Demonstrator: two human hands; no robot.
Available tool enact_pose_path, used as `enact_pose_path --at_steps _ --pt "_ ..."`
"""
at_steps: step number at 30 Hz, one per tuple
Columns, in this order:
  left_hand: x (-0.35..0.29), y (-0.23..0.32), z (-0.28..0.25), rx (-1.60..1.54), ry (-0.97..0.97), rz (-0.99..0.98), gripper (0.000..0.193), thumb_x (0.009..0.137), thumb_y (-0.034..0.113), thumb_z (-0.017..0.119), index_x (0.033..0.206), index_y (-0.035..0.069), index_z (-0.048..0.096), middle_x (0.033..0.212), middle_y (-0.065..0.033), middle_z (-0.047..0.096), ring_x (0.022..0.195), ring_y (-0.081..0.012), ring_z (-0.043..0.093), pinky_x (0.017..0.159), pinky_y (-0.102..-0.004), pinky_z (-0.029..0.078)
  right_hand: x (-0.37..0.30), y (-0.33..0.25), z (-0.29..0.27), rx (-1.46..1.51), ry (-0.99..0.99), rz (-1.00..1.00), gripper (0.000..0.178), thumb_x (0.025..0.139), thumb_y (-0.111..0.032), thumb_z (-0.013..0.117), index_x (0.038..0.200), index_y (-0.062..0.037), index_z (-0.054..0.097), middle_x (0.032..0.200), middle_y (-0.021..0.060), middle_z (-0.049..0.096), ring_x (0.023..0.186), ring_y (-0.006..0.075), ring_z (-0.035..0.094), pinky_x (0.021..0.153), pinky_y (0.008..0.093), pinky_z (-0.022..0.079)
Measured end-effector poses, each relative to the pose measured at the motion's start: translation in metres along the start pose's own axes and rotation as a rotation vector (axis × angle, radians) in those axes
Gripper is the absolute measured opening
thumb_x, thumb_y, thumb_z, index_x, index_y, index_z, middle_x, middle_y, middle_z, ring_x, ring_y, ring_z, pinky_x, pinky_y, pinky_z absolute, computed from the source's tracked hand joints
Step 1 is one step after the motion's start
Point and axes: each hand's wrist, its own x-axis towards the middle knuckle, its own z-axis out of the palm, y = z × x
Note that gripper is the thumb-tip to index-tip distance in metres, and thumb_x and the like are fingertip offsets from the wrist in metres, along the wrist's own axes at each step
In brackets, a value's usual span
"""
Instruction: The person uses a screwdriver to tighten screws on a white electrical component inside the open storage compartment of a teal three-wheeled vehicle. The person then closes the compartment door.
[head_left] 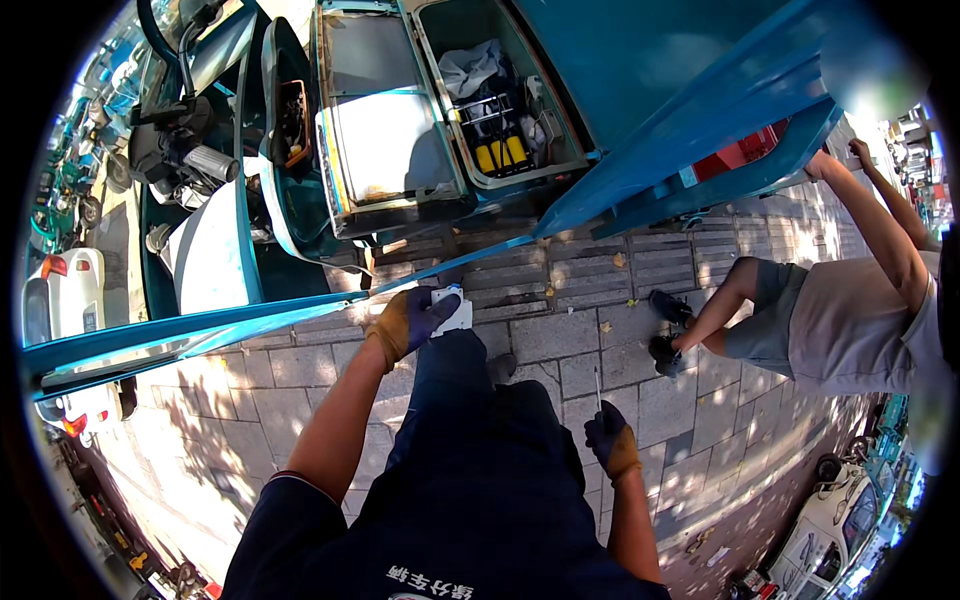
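White plate-like part (458, 314) sits near the person's left knee (455, 350) and the blue rail (290, 312), pinched between thumb and fingers of the left hand (408, 322), seemingly to steady it, while the right hand (613, 443) has fingers wrapped round a thin-shafted tool (598, 384), apparently leaving its tip free.

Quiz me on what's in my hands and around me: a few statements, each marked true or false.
1. The left hand holds a white piece. True.
2. The right hand is empty. False: it holds a thin tool.
3. Both hands wear gloves. True.
4. Yellow objects lie in the open compartment. True.
5. The other person at the right wears long trousers. False: they wear shorts.
6. The ground is grass. False: it is paving.
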Motion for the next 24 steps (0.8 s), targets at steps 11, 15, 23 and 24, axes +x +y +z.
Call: enact_pose_path --at_steps 11,15,23,24 --pt "0.153 0.017 -0.065 -0.359 0.193 0.175 0.041 0.097 0.021 0.073 0.133 0.002 0.067 0.105 -0.0139 0.078 0.09 -0.0174 0.073 0.082 -0.0341 0.058 0.05 -0.214 0.053 -0.067 -0.152 -0.064 0.058 0.1 -0.001 0.064 0.154 -0.0026 0.045 0.108 0.0037 0.068 0.085 0.0113 0.063 0.073 0.0281 0.055" --pt "0.205 0.028 -0.111 -0.189 0.241 0.121 0.038 0.098 0.027 0.07 0.126 0.002 0.071 0.105 -0.0164 0.079 0.091 -0.0239 0.076 0.082 -0.0389 0.058 0.105 -0.294 0.106 -0.218 -0.178 -0.051 0.055 0.102 -0.004 0.064 0.153 -0.0063 0.047 0.101 0.0009 0.067 0.078 0.0112 0.063 0.071 0.0262 0.054" --pt "0.296 0.047 -0.165 0.02 0.322 -0.073 0.053 0.099 0.032 0.068 0.143 0.006 0.057 0.107 -0.0209 0.077 0.094 -0.0329 0.076 0.085 -0.0427 0.057 0.197 -0.421 0.194 -0.194 -0.133 -0.151 0.06 0.098 -0.001 0.064 0.155 -0.0017 0.044 0.118 0.0122 0.071 0.096 0.0148 0.068 0.084 0.0301 0.056" --pt "0.303 0.048 -0.168 -0.005 0.326 -0.065 0.052 0.099 0.028 0.069 0.144 0.006 0.056 0.11 -0.0201 0.077 0.096 -0.031 0.076 0.085 -0.0415 0.057 0.206 -0.43 0.201 -0.258 -0.105 -0.231 0.06 0.097 -0.001 0.065 0.154 -0.0014 0.045 0.117 0.0125 0.071 0.096 0.0151 0.068 0.084 0.0302 0.056"
